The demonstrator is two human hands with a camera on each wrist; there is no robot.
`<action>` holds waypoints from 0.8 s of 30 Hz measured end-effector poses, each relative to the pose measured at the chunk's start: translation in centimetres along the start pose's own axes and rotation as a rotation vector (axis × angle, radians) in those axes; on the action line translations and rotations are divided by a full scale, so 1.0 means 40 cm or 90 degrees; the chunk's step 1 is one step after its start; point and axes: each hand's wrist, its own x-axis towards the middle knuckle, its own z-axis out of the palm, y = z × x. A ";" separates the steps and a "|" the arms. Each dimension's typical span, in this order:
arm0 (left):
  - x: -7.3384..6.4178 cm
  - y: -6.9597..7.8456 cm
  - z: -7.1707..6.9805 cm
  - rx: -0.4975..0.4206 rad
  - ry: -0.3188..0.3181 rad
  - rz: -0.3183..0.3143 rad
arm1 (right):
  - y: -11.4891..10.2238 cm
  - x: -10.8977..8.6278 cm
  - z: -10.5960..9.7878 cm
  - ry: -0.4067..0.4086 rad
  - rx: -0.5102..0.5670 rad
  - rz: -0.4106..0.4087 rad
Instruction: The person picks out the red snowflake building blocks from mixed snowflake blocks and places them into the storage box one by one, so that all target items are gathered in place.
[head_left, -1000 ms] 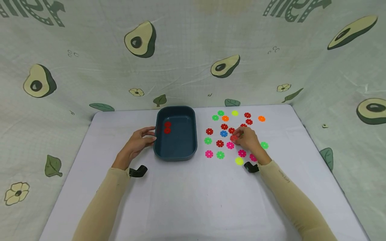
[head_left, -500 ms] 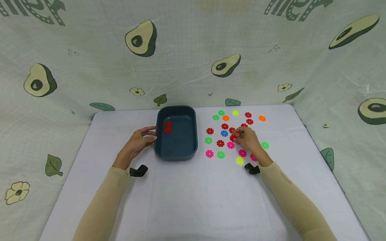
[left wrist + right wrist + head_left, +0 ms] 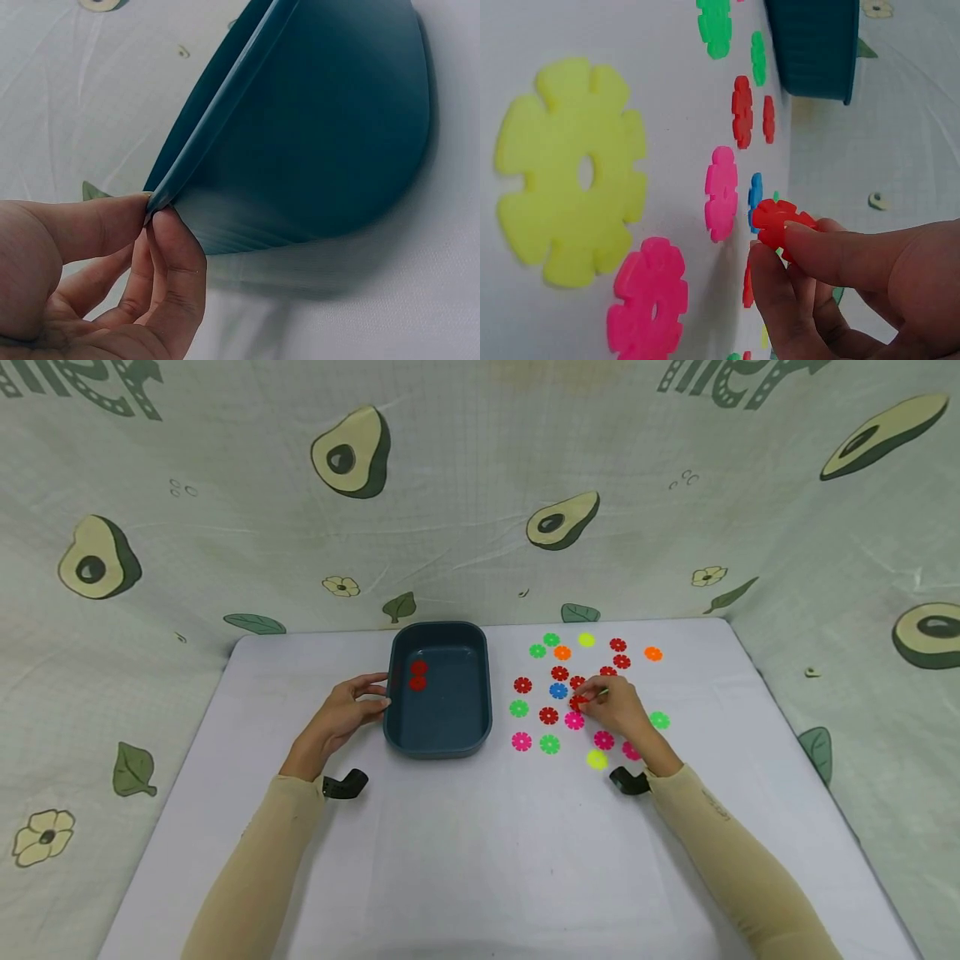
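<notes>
My left hand (image 3: 341,714) pinches the left rim of a dark teal plastic tub (image 3: 450,722). In the left wrist view, thumb and forefinger meet over the tub's lip (image 3: 217,105). Two red notched discs (image 3: 418,667) lie inside the tub, near its left wall. To the tub's right, my right hand (image 3: 617,706) is over a spread of coloured discs. It pinches a red notched disc (image 3: 769,217) between thumb and forefinger, raised off the table in the right wrist view. A blue disc (image 3: 558,691) and a pink disc (image 3: 574,721) lie close to those fingers.
Several loose flower-shaped discs lie on the white table (image 3: 450,860), among them a yellow disc (image 3: 597,760), an orange disc (image 3: 653,653) and a green disc (image 3: 550,744). Behind the table hangs a cloth with avocado prints (image 3: 551,522).
The red disc in my right fingers has changed tilt and shifted slightly left. My left hand and the tub stay in place; the whole view has drifted slightly.
</notes>
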 end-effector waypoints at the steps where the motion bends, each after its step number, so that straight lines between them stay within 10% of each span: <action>1: 0.000 0.000 0.000 0.001 0.000 -0.001 | -0.003 -0.001 -0.002 -0.002 0.001 -0.001; 24: -0.003 0.004 -0.005 0.003 -0.004 -0.018 | -0.074 -0.007 -0.019 -0.068 0.093 -0.018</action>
